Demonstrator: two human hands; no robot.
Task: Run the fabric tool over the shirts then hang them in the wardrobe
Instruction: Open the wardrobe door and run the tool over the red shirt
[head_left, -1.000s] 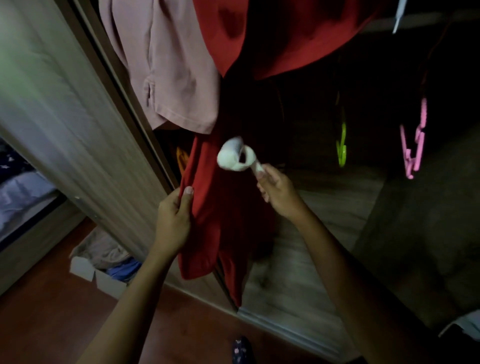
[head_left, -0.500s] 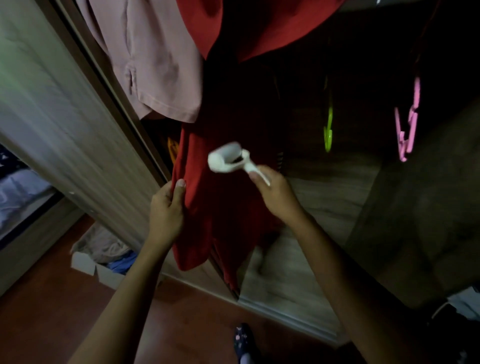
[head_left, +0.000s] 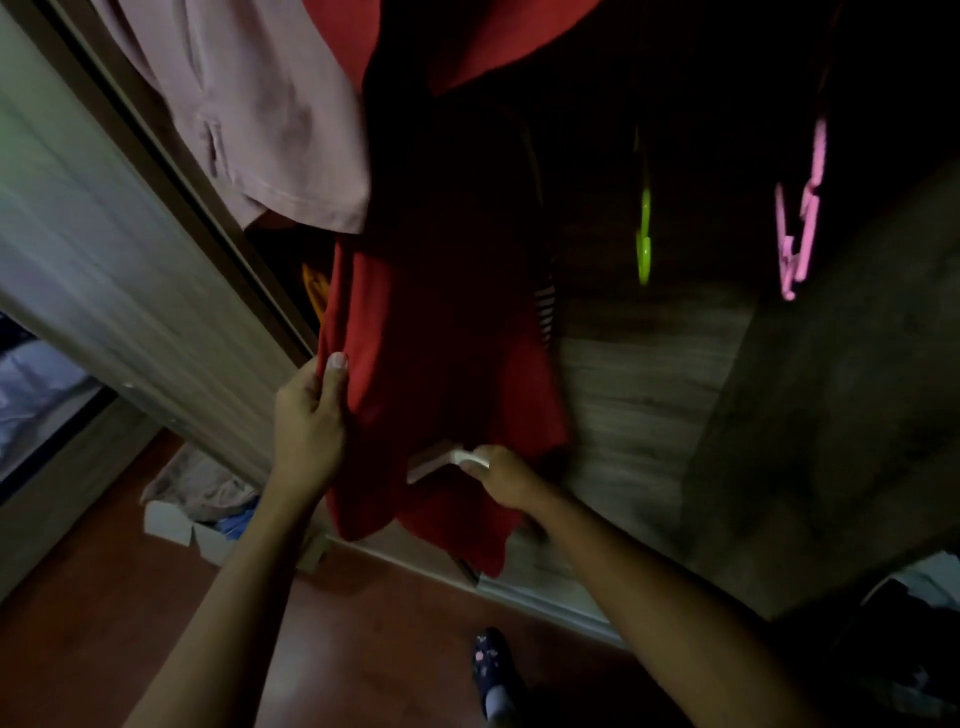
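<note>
A red shirt (head_left: 441, 364) hangs in the open wardrobe (head_left: 649, 374), its hem near floor level. My left hand (head_left: 309, 421) pinches the shirt's left edge and holds it taut. My right hand (head_left: 506, 475) grips the handle of the white fabric tool (head_left: 441, 460), whose roller head lies against the lower front of the red shirt. A pink shirt (head_left: 270, 114) hangs to the left, partly over the red one.
The wardrobe's sliding door (head_left: 104, 270) stands at the left. A green hanger (head_left: 644, 234) and pink hangers (head_left: 802, 218) dangle inside at the right. A white box (head_left: 176, 525) of clothes sits on the red-brown floor. My slippered foot (head_left: 491, 670) is below.
My right hand has drawn the fabric tool down the red shirt, from mid-height to near the hem. The left hand keeps its hold on the shirt's edge.
</note>
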